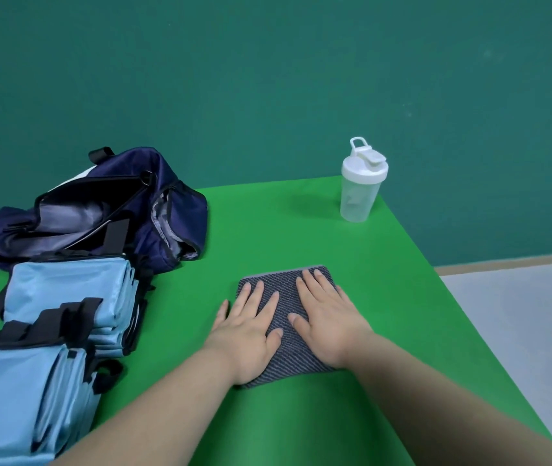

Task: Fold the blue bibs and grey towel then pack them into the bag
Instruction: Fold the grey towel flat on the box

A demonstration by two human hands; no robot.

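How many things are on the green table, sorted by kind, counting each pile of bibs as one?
Navy bag: 1
Piles of folded blue bibs: 2
Grey towel: 1
White shaker bottle: 1
Total: 5

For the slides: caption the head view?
Left hand and right hand press folded grey towel flat; blue bibs stacked beside open bag.
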